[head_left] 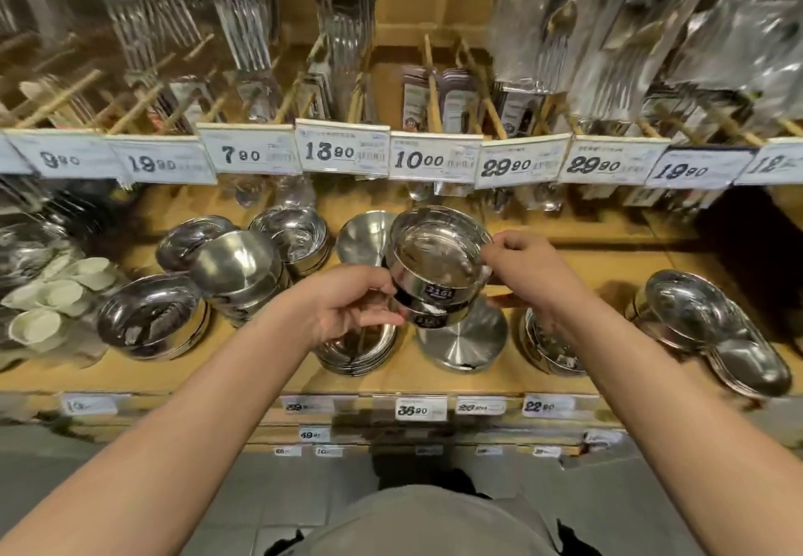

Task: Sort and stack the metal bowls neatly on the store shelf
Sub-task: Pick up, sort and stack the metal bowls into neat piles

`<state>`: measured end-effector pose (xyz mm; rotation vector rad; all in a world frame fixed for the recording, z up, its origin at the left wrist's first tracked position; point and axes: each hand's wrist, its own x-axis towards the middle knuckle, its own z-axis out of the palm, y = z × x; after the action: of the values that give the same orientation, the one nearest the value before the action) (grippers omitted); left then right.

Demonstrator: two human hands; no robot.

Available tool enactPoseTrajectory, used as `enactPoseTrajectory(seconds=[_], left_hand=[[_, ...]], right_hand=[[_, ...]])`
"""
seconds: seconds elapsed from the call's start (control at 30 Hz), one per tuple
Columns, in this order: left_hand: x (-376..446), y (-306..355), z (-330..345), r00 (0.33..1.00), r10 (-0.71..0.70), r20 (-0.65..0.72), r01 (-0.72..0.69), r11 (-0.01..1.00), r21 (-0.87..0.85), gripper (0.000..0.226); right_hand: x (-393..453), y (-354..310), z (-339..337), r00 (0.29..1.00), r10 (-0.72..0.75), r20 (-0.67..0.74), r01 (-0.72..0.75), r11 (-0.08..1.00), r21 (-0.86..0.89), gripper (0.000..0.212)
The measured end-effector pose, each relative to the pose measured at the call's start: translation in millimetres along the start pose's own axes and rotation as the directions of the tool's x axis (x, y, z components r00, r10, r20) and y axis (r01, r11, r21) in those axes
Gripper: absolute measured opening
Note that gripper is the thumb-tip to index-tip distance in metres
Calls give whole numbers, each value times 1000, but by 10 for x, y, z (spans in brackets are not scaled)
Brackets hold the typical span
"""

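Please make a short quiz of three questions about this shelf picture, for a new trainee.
1. True or false: both hands hold the nested bowls.
2. Which price tag hangs right above those bowls? A) 10.00 B) 7.90 C) 19.90
3. What lies at the shelf's far left?

Key:
1. True: left hand and right hand grip them.
2. A, the 10.00 tag.
3. White dishes.

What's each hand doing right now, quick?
Left hand: grips the lower of two nested bowls by its side.
Right hand: pinches the top bowl's rim.
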<state>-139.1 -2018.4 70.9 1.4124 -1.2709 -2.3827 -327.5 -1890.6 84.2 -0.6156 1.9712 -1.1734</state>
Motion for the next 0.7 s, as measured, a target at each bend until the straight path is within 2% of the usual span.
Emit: enactPoseTrajectory(seconds=[0.03, 0.17, 0.3, 0.4, 0.43, 0.5, 0.6, 0.7], left_hand=[[-28, -5, -29, 1000, 3, 7, -3, 1000, -12, 27], [-126, -31, -161, 998, -9, 67, 9, 1000, 0, 17], [-222, -48, -326, 991, -1, 137, 10, 998, -65, 24], [-311, -20, -384, 984, 28, 177, -5, 991, -132, 28], [-338, -12, -393, 982, 40, 183, -17, 992, -126, 34], [-374, 7, -406, 974, 62, 217, -42, 994, -97, 43], [-419, 25, -405, 966, 95, 239, -91, 995, -28, 39], [-426, 8, -374, 973, 108, 204, -113, 994, 9, 47]], right_hand=[[-46, 13, 35, 1000, 18, 18, -18, 1000, 20, 9], [-176, 50, 181, 1000, 28, 7, -28, 995, 98, 25], [-257, 36, 262, 999, -15, -29, 18, 994, 105, 20], [-308, 6, 320, 998, -35, -55, 40, 995, 95, 8], [-329, -8, 334, 997, -40, -58, 46, 994, 95, 3], [-357, -27, 342, 996, -53, -68, 58, 996, 74, 5], [-387, -50, 335, 994, -66, -86, 68, 997, 29, 6], [-408, -41, 336, 993, -61, -99, 60, 998, -6, 9]])
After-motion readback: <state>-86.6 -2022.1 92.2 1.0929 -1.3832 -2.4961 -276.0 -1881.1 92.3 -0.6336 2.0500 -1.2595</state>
